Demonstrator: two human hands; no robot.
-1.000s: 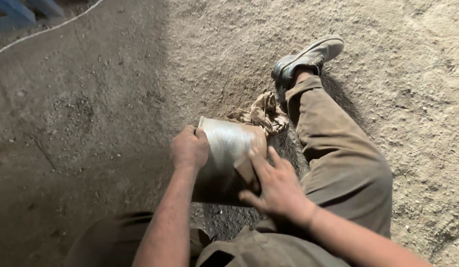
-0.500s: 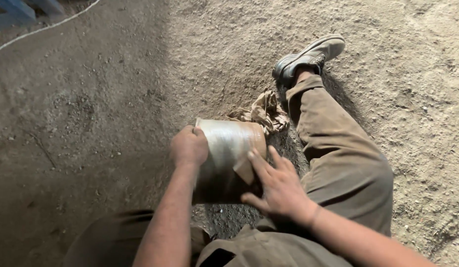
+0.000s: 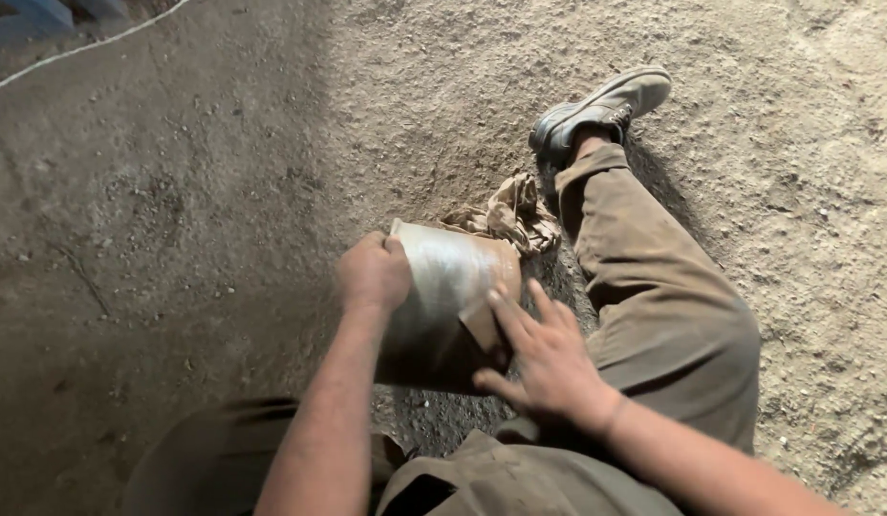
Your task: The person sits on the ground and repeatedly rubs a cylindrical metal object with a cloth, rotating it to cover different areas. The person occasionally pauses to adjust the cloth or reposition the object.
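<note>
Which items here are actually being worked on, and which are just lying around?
In hand:
- metal vessel, gripped at its rim by the left hand
- small brown pad pressed to the vessel by the right hand

Lying about:
- crumpled tan rag on the dirt ground
- white cord, far corner

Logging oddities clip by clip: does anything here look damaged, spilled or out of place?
Nothing looks damaged or spilled. The left hand grips the rim of a tilted metal pot, the right hand presses its side, and a crumpled cloth lies behind it on the ground.
</note>
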